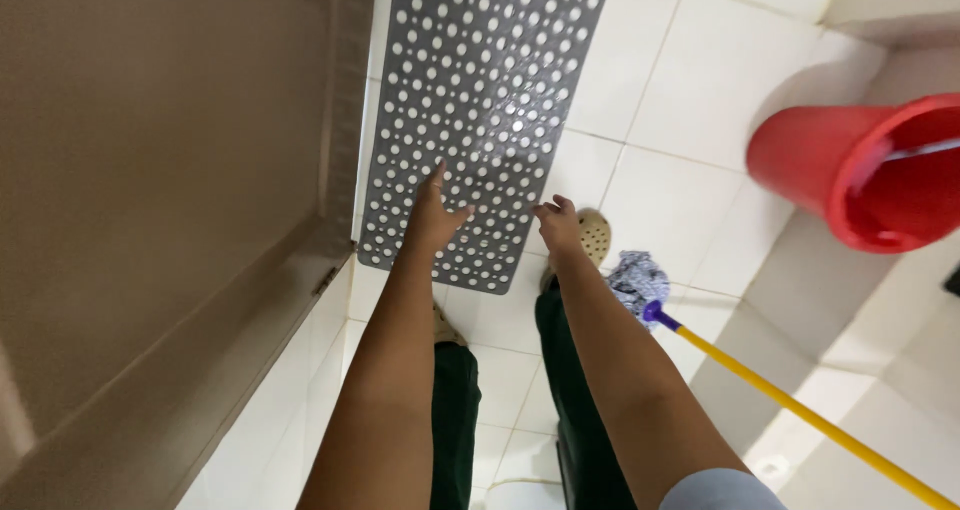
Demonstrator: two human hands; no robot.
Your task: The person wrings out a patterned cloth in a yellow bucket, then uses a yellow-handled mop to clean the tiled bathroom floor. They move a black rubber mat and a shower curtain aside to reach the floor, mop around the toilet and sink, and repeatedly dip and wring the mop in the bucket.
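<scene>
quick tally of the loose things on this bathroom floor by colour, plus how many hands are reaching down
Grey: 1, the perforated mat on the white tile floor.
Red: 1, the bucket.
Yellow and purple: 1, the mop, its head blue-white.
Beige: 1 shoe clearly in view.
Hands: 2, left hand and right hand, both over the mat's near edge.
Total: 4 things, 2 hands.

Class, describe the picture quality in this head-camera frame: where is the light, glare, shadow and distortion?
Head view: sheen on the grey mat; soft shadow beside the red bucket; straight tile lines bow from wide-angle distortion; both hands, left and right, look sharp.
</scene>
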